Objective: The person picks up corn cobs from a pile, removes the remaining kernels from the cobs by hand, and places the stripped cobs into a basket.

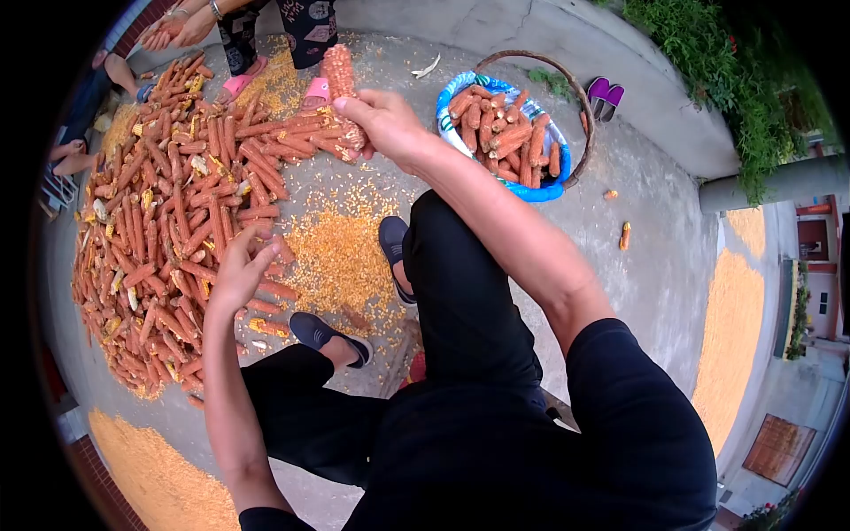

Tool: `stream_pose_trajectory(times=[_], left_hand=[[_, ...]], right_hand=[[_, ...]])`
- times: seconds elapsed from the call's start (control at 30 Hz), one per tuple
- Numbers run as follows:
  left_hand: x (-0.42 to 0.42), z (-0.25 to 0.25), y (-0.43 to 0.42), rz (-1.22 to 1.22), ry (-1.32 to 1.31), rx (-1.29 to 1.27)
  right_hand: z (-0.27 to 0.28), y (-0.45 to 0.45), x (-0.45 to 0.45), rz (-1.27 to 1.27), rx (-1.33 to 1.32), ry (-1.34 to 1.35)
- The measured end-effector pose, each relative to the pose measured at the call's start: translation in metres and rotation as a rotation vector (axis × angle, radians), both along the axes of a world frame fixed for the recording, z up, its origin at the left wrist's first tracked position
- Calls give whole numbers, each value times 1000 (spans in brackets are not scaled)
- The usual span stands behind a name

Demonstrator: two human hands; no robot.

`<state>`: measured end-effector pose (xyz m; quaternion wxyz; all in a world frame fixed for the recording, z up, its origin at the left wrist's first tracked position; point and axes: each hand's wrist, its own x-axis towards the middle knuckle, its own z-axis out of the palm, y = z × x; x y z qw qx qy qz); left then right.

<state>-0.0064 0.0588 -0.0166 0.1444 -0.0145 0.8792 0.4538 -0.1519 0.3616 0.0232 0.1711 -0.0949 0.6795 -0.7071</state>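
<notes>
My right hand (385,128) is closed around a reddish corn cob (338,73), held upright above the far edge of the cob pile (177,203). Another cob end shows just under that hand. At the pile's right side is my left hand (241,270), its thumb and fingers apart, close to several cobs; nothing is visibly gripped in it. Loose yellow kernels (341,257) lie on the ground between my hands and my shoes. Some cobs in the pile still carry yellow kernels.
A blue-lined basket (553,190) with a hooped handle holds more cobs. Purple shoes (605,99) stand beside it. Another person's hands (181,26) and pink slippers (316,92) are beyond the pile. Kernels are spread at right (730,327) and lower left (155,469).
</notes>
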Motion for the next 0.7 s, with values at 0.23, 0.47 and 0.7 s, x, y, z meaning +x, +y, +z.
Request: stream_pose_trajectory(times=[0.23, 0.47, 0.7], left_hand=[[35, 15, -56, 205, -168, 120], [46, -4, -73, 324, -269, 140], [34, -12, -70, 247, -249, -28]], right_hand=[[-135, 219, 0, -146, 1116, 254], [-197, 278, 10, -7, 1400, 264], [-227, 250, -22, -102, 1470, 124]])
